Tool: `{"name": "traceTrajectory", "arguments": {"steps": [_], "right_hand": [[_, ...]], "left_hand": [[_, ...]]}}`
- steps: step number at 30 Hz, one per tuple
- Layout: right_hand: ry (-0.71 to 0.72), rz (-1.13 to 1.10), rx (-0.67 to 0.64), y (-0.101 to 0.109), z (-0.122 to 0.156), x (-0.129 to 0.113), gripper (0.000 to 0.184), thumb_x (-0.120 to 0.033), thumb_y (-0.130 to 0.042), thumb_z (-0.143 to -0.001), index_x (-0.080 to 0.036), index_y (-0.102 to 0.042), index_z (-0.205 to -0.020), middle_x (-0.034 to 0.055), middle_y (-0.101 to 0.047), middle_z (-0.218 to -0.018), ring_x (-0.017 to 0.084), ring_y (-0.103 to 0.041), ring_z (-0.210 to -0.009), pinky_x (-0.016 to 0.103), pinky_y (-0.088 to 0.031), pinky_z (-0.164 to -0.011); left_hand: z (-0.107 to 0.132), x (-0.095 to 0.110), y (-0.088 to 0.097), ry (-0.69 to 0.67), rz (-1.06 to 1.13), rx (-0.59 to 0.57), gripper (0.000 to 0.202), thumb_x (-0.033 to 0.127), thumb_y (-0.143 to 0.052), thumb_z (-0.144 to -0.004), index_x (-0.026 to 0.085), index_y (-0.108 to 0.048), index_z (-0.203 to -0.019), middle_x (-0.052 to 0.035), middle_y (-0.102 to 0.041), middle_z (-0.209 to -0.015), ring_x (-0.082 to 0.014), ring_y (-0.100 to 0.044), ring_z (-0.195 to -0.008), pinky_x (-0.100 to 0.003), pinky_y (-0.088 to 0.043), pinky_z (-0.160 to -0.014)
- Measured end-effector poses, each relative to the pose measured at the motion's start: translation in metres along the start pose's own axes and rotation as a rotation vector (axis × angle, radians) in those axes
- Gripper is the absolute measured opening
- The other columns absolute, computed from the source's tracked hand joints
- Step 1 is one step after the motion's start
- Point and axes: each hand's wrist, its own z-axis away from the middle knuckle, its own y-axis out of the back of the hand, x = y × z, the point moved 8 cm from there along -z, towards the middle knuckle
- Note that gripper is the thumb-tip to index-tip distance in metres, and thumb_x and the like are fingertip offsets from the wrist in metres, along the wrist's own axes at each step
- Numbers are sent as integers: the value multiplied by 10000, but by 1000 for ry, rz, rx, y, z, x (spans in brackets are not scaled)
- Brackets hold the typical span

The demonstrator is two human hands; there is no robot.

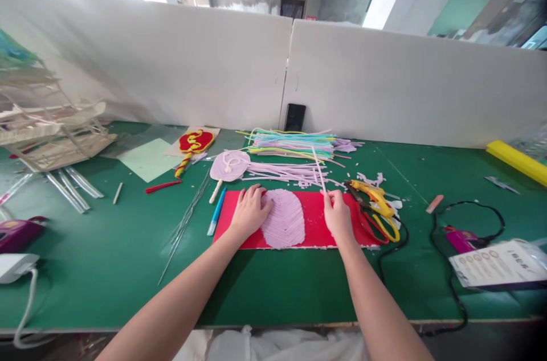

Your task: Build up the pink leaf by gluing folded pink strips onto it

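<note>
at the far left, a cream rack (55,161) stands on the green table (128,258), with a purple device (19,233) and a white plug (17,267) nearer the front edge. clear sticks (70,189) lie by the foot of the rack. next comes a pale green sheet (147,163), then a red and yellow fan-shaped piece (200,140) with a red tassel. thin wires (188,214) lie slantwise, and a blue pen (217,210) rests just beside the left end of the red board (314,204). above the pen is a lilac fan-shaped piece (222,167) with a pale handle.

the left hand (250,210) lies flat, its fingers extended over the board and its thumb at the left edge of the lilac oval (284,221); it grips nothing. the oval lies on the board, between the two hands. behind it are loose lilac stems (284,173), a multicoloured bundle (290,142) and a phone (294,117) leaning on the white partition (384,82).

the right hand (337,213) pinches the lower end of a lilac strip (318,167), which points up and away.

farther right are red-handled scissors (371,224), a yellow glue gun (378,200), a white box (499,264) and a yellow bar (517,163).
</note>
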Motion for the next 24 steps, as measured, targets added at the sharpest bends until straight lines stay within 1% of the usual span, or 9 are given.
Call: {"name": "traceTrajectory", "arguments": {"steps": [3,13,18,24], "right_hand": [[-2,13,-3,0,2,-2,179,-315,-383,-926,-194,-514,-908,46,-626,-774,145,-497,-573,230,-229,-498],[-45,77,1,9,17,-10,143,-254,-391,-927,-177,-509,-905,23,-547,-716,127,-446,-562,226,-209,-492],[-45,100,-10,10,23,-12,135,-248,-389,-930,-178,-502,-910,15,-526,-711,124,-430,-565,226,-196,-493],[-45,112,-1,9,23,-14,138,-252,-386,-927,-179,-500,-905,18,-520,-720,126,-434,-576,227,-197,-497]], "left_hand": [[1,1,1,-13,4,-2,340,350,-472,-862,177,-517,-1150,-123,-510,-1315,-250,-441,-1258,-485,-223,-1112],[2,2,4,-43,12,-21,337,341,-499,-847,165,-533,-1133,-123,-522,-1293,-253,-444,-1257,-466,-231,-1121],[9,2,6,-28,4,-13,314,327,-497,-849,175,-534,-1121,-129,-504,-1310,-258,-441,-1259,-467,-238,-1120],[14,2,9,-13,5,-17,323,320,-496,-853,158,-533,-1131,-136,-503,-1304,-263,-438,-1258,-468,-266,-1108]]}}
